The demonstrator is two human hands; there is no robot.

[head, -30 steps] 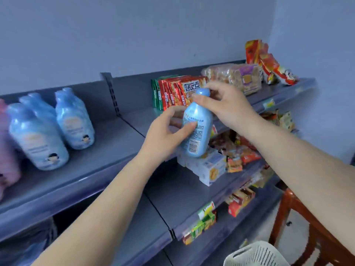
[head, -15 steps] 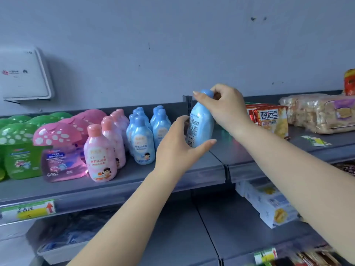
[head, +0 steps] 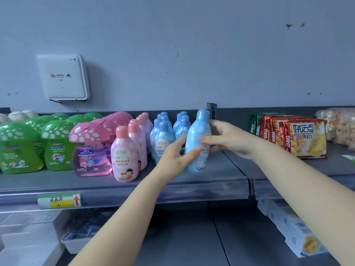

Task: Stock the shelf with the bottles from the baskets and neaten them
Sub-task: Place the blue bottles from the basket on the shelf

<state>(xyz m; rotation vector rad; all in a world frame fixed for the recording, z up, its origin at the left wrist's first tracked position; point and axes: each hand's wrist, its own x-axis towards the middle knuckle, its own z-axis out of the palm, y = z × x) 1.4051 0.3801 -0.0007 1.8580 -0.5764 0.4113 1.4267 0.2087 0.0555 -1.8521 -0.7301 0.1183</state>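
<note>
Blue bottle (head: 197, 143), rounded cap, pale label, upright on shelf (head: 123, 186), both hands' fingers (head: 206, 140) around it

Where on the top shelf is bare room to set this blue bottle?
Bare shelf lies between the held blue bottle and the biscuit packs, and along the front edge. Left is crowded: blue bottle rows, pink bottles.
</note>
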